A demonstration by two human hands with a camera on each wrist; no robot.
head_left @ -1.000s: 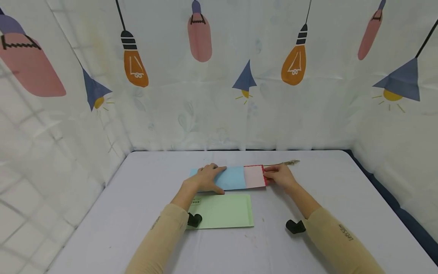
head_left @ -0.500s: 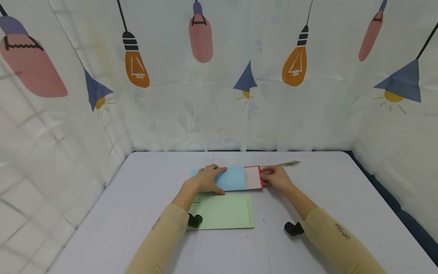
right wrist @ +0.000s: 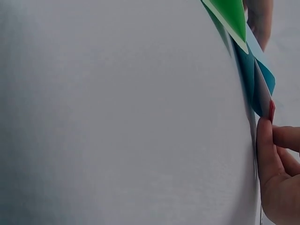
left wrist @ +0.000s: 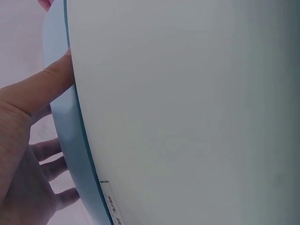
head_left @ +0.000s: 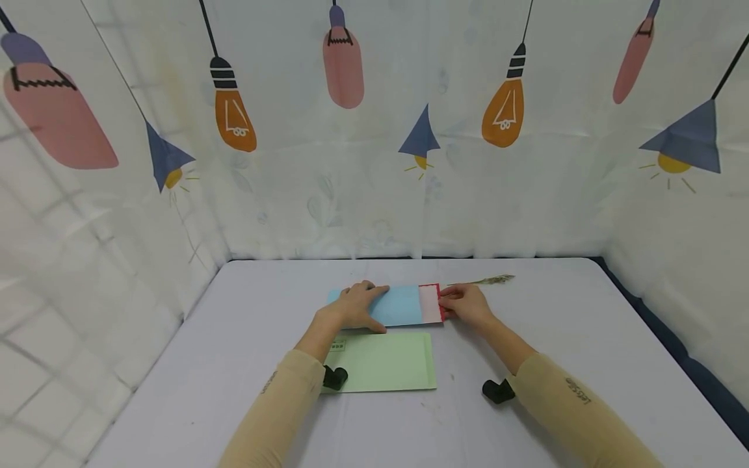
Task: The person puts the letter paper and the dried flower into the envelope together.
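Observation:
A light blue envelope (head_left: 405, 305) lies flat near the table's far side. My left hand (head_left: 354, 308) rests across it with spread fingers, the thumb at its near edge, as the left wrist view also shows. From the envelope's right end sticks out a pale pink card (head_left: 430, 303) with a red border; the rest of it is hidden inside. My right hand (head_left: 467, 305) pinches the card's red outer edge between thumb and fingers. In the right wrist view the blue envelope's mouth (right wrist: 267, 77) gapes around the card (right wrist: 263, 96).
A pale green envelope (head_left: 386, 364) lies just in front of the blue one, partly under the left forearm. Behind the right hand is a dried grass stem (head_left: 497, 279). White curtains with printed lamps surround the white table (head_left: 456, 429).
My right hand has moved left with the card, and less of the pink shows outside the blue envelope. The left hand has kept its place on the envelope.

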